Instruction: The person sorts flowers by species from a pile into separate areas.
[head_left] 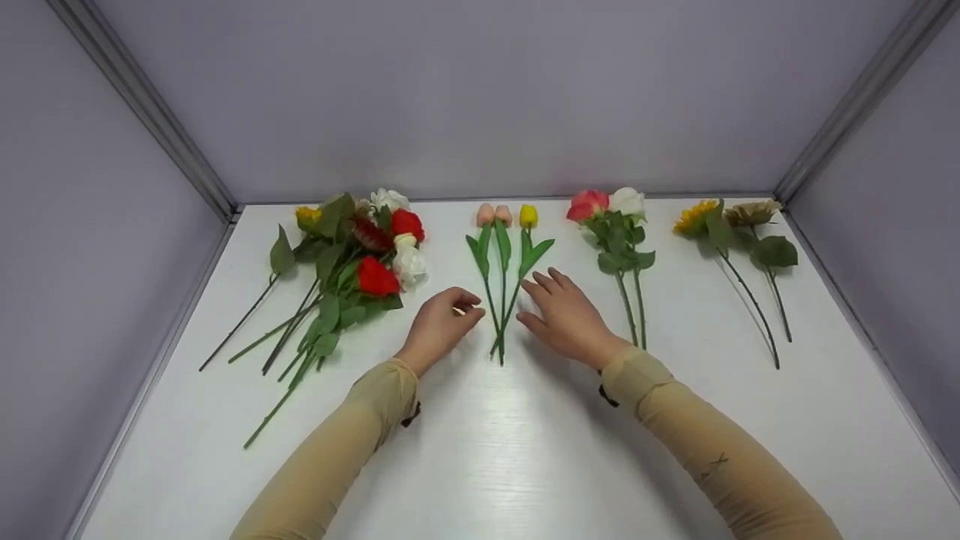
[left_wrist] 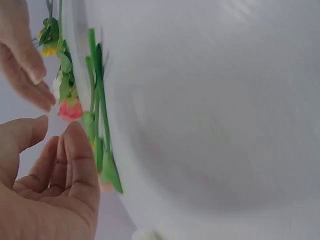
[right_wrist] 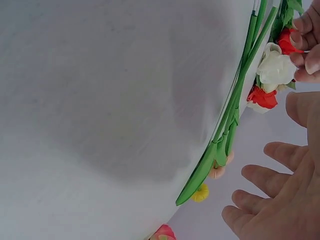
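Head view, stock as we find it, largest first.

Item: one white table (head_left: 480, 465), bearing everything below.

Item: one mixed heap of flowers (head_left: 345, 277), to the left, red and white heads uppermost, stems fanned towards us.

Item: one pair at far right, a yellow sunflower (head_left: 696, 218) and a beige flower (head_left: 752, 214), stems apart.

Item: one pair of roses, the pink rose (head_left: 587, 205) beside the white rose (head_left: 627, 202), just beyond the right hand (head_left: 564, 319).

Item: three tulips (head_left: 503, 259), flat on the table between our hands, heads away from us, stems crossing near their lower ends. The two pink heads touch or nearly so; the yellow head sits apart.

Item: two hands, neither gripping anything. The right hand's fingers are spread, just beside the yellow tulip's stem; contact we cannot tell. The left hand (head_left: 439, 322) curves, thumb and fingertips near each other with a gap between.

Handling note, our judgement: we do best to close in evenly from both sides, pinch where the stems cross so all three come as one, and spare the leaves and soft heads any pressure.
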